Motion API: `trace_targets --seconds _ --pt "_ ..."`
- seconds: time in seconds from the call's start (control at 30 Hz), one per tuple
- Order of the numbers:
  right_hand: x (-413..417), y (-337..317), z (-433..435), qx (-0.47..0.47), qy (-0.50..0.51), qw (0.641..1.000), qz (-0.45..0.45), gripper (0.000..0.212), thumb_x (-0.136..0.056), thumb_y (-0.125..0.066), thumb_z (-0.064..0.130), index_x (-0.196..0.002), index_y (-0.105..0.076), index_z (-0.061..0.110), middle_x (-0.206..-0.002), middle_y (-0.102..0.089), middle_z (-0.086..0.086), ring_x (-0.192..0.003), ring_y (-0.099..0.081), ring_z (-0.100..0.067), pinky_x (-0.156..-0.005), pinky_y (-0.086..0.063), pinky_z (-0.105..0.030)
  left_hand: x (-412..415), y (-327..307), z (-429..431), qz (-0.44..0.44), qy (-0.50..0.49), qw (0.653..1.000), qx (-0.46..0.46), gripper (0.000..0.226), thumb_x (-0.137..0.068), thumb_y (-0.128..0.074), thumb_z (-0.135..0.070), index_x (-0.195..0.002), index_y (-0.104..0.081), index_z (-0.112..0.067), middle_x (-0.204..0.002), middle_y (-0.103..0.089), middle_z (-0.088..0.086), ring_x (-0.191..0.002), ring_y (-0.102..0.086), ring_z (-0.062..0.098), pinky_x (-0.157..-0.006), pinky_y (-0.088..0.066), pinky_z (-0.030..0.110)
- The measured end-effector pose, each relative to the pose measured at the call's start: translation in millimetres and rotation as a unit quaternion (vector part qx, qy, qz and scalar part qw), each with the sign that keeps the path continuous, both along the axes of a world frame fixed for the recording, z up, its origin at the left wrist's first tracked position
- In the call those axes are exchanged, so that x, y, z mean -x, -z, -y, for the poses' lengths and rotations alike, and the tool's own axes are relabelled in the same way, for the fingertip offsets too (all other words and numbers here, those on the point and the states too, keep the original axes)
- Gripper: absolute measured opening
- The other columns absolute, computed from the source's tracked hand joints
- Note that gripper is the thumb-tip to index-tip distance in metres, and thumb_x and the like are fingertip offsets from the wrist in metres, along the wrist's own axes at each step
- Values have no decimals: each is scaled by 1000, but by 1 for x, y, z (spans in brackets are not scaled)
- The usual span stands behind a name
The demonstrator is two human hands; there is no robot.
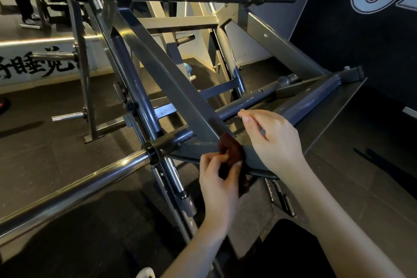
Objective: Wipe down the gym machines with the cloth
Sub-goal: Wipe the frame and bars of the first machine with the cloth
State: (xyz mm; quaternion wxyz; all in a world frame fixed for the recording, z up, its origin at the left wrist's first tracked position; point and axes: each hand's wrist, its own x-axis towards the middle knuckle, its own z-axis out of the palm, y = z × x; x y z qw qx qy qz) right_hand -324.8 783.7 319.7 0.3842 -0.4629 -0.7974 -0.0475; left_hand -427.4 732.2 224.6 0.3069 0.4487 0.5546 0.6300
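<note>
While the left hand (217,178) pinches the cloth (232,151) against the plate's (327,119) near corner, the flat bar (162,74) runs from it up and leftward, on that hand's side; the right hand (273,140) rests loose-fingered on the plate, holding nothing.

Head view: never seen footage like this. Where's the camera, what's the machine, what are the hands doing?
No robot here. The camera sits on a person's head, looking down at their own hands. The grey steel frame is a gym weight machine; the chrome bar at lower left likely takes weight plates. The left hand pinches a dark brown cloth against a frame beam. The right hand is beside it over the frame, fingers loosely bent, seemingly holding nothing. Below is dark floor.
</note>
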Motion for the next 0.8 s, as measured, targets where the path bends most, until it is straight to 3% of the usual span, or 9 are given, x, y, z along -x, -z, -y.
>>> trace_targets --seconds 0.1,0.27,0.4,0.5,0.57,0.67,0.8 --pt "1 0 0 2 2 1000 8 40 -99 -39 32 -107 -71 10 -95 -73 -1 -86 -67 -10 -73 -47 -15 7 6 -11 -18 -20 999 -21 22 -81 -75 -7 -84 -61 -23 -93 -50 -9 -88 -52 -5 -84 -40 10" --pt "3 -1 1 9 18 1000 9 43 -98 -37 34 -107 -72 10 -96 -73 0 -86 -66 -8 -73 -40 -6 43 23 -60 124 -66 980 138 16 -90 -67 -17 -84 -58 -28 -100 -52 -5 -93 -55 9 -97 -48 38" --pt "2 -1 1 11 15 1000 4 42 -98 -38 34 -107 -71 9 -95 -73 -1 -85 -66 -10 -72 -43 -9 12 13 -22 90 -12 994 58 20 -86 -70 -8 -82 -58 -24 -94 -50 -8 -86 -53 -3 -84 -44 15" --pt "3 -2 2 21 6 1000 5 44 -98 -38 35 -107 -71 7 -95 -73 -3 -85 -67 -11 -72 -46 -14 7 30 -15 52 -5 998 34 16 -84 -72 -7 -85 -59 -16 -96 -51 -3 -89 -52 -2 -85 -42 11" --pt "4 -4 3 32 15 999 6 47 -97 -36 38 -109 -71 8 -98 -73 -2 -87 -66 -10 -73 -44 -11 20 47 -35 80 -13 993 82 16 -86 -70 -12 -85 -58 -23 -99 -53 -1 -90 -55 3 -87 -47 21" --pt "5 -6 7 49 34 998 -1 49 -97 -34 41 -111 -70 12 -102 -72 1 -92 -66 -7 -76 -47 -13 40 71 -65 152 -34 971 180 20 -93 -62 -19 -83 -55 -35 -106 -61 9 -94 -64 26 -87 -55 46" --pt "5 -7 7 60 50 997 2 40 -98 -40 36 -112 -70 12 -104 -72 2 -93 -62 -2 -77 -41 -5 58 80 -88 177 -38 955 236 12 -98 -53 -21 -93 -52 -31 -118 -57 11 -100 -61 27 -90 -52 45"
